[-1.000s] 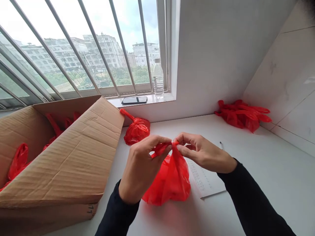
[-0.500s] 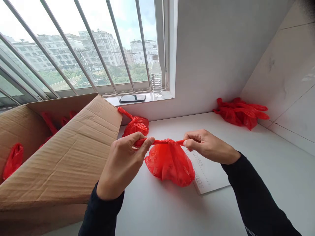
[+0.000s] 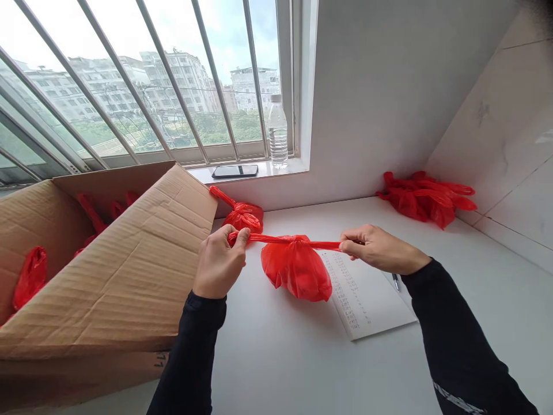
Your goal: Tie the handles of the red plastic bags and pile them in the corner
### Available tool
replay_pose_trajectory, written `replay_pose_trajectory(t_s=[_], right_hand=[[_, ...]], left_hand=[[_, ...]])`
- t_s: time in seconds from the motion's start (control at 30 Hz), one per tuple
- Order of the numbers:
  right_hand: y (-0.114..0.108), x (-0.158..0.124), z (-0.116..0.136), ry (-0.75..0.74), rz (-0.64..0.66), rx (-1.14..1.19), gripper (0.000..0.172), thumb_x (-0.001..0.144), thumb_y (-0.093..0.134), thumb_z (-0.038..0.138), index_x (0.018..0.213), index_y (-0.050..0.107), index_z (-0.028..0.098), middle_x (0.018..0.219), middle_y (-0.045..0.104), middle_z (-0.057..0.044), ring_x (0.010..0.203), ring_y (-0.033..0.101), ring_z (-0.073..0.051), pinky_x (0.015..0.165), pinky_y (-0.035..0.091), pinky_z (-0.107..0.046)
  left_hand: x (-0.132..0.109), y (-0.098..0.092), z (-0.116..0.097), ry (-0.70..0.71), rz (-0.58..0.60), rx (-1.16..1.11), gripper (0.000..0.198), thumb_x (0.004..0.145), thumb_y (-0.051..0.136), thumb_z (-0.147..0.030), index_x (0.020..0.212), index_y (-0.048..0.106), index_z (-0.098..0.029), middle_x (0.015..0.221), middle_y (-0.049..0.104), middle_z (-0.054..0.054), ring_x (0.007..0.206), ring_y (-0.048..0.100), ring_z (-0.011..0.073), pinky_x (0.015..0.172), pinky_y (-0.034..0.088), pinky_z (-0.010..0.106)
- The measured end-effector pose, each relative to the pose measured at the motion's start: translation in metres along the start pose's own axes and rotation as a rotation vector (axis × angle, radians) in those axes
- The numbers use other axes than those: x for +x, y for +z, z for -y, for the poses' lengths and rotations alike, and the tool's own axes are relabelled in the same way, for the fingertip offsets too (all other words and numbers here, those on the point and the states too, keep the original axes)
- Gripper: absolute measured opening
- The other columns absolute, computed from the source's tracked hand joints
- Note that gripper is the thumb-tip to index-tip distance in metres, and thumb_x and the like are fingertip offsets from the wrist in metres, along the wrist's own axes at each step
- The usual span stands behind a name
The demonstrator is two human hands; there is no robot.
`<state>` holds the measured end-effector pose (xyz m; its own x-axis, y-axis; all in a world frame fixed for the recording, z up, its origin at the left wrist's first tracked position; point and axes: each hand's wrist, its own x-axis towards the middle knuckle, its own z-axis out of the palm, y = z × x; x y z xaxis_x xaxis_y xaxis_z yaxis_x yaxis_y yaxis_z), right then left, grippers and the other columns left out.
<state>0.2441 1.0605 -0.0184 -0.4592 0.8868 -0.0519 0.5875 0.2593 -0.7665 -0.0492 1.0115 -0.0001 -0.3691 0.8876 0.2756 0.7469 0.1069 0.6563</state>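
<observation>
A red plastic bag (image 3: pixel 298 271) hangs between my hands, its two handles drawn out sideways from a gathered knot at the top. My left hand (image 3: pixel 221 253) is closed around one handle, thumb pressed on top. The other handle is pinched in my right hand (image 3: pixel 375 248), pulled taut to the right. Something fills the bag, but I cannot make out what. Under and right of the bag lies an open notebook (image 3: pixel 367 300) with handwritten lines, a pen (image 3: pixel 396 282) on it partly behind my right wrist. Behind my left hand sits another tied red bag (image 3: pixel 244 216).
At left stands an open cardboard box (image 3: pixel 125 265) holding several red bags (image 3: pixel 30 276). A heap of red bags (image 3: pixel 425 196) lies in the back right corner of the white table (image 3: pixel 276 357). On the windowsill are a phone (image 3: pixel 234 171) and a water bottle (image 3: pixel 277 135).
My hands have moved farther apart, stretching the bag's handles longer and straighter. The bag has risen slightly in view, and more of the notebook and the pen now show.
</observation>
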Motion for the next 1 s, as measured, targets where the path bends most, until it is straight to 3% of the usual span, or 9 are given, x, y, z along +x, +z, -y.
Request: replay_pose_trajectory(t_s=[0.1,0.2,0.3,0.43,0.57,0.63,0.7,0.83,1.0], right_hand=[[0.003,0.003,-0.005,0.033,-0.022,-0.036,0.033,0.086,0.052,0.039,0.059,0.045,0.022,0.058,0.039,0.004,0.055,0.034,-0.013,0.050,0.025,-0.028],[0.006,0.006,-0.007,0.030,-0.020,-0.053,0.033,0.087,0.052,0.040,0.061,0.048,0.022,0.059,0.039,0.004,0.054,0.033,-0.013,0.050,0.025,-0.028],[0.008,0.007,-0.006,-0.025,-0.051,-0.062,0.034,0.088,0.056,0.047,0.066,0.054,0.022,0.070,0.049,0.002,0.063,0.043,-0.015,0.058,0.034,-0.029],[0.009,0.005,0.002,-0.074,-0.062,0.012,0.037,0.086,0.061,0.055,0.072,0.060,0.021,0.098,0.061,-0.003,0.076,0.055,-0.017,0.069,0.043,-0.032],[0.013,0.003,0.013,-0.120,-0.028,0.127,0.038,0.087,0.062,0.055,0.073,0.062,0.020,0.117,0.063,-0.006,0.095,0.061,-0.022,0.086,0.044,-0.037],[0.020,0.003,0.017,-0.154,-0.012,0.223,0.038,0.088,0.063,0.053,0.071,0.061,0.019,0.121,0.064,-0.008,0.105,0.061,-0.024,0.094,0.042,-0.040],[0.032,0.003,0.019,-0.205,0.014,0.402,0.037,0.089,0.063,0.050,0.069,0.057,0.019,0.120,0.067,-0.010,0.108,0.061,-0.024,0.098,0.042,-0.040],[0.067,0.000,0.011,-0.272,0.115,0.753,0.033,0.093,0.059,0.047,0.074,0.055,0.020,0.089,0.072,-0.005,0.091,0.064,-0.020,0.094,0.045,-0.038],[0.101,-0.009,-0.005,-0.177,0.014,0.754,0.037,0.097,0.054,0.046,0.070,0.048,0.022,0.068,0.056,0.003,0.074,0.055,-0.015,0.081,0.043,-0.032]], left_hand=[[0.006,0.008,0.009,-0.024,-0.020,-0.103,0.037,0.088,0.062,-0.047,0.064,0.050,-0.022,0.045,0.054,-0.005,0.044,0.056,0.0154,0.051,0.038,0.029],[0.010,0.018,0.015,-0.009,0.007,-0.399,0.041,0.085,0.065,-0.055,0.067,0.053,-0.020,0.054,0.054,-0.004,0.049,0.058,0.0157,0.051,0.045,0.029],[0.009,0.029,0.011,0.063,0.070,-0.655,0.042,0.088,0.062,-0.057,0.075,0.059,-0.018,0.067,0.059,-0.001,0.066,0.061,0.0165,0.068,0.053,0.031],[-0.002,0.044,0.000,0.148,0.284,-0.608,0.035,0.091,0.060,-0.054,0.090,0.059,-0.019,0.090,0.064,0.002,0.092,0.061,0.0183,0.086,0.049,0.031],[-0.013,0.062,-0.001,0.182,0.427,-0.559,0.032,0.092,0.062,-0.046,0.110,0.058,-0.020,0.099,0.067,0.006,0.094,0.064,0.0210,0.085,0.049,0.034],[-0.018,0.070,0.001,0.221,0.395,-0.553,0.031,0.095,0.056,-0.045,0.111,0.060,-0.020,0.095,0.069,0.006,0.090,0.065,0.0209,0.082,0.050,0.033],[-0.022,0.078,0.002,0.237,0.327,-0.526,0.033,0.098,0.047,-0.048,0.098,0.064,-0.019,0.085,0.068,0.004,0.080,0.064,0.0193,0.075,0.049,0.031],[-0.024,0.087,0.011,0.176,0.150,-0.406,0.049,0.101,0.032,-0.051,0.073,0.059,-0.021,0.070,0.063,0.003,0.065,0.059,0.0177,0.065,0.045,0.030],[-0.011,0.093,0.039,0.113,-0.069,-0.227,0.044,0.099,0.038,-0.045,0.063,0.050,-0.024,0.068,0.061,0.005,0.070,0.058,0.0233,0.072,0.041,0.036]])
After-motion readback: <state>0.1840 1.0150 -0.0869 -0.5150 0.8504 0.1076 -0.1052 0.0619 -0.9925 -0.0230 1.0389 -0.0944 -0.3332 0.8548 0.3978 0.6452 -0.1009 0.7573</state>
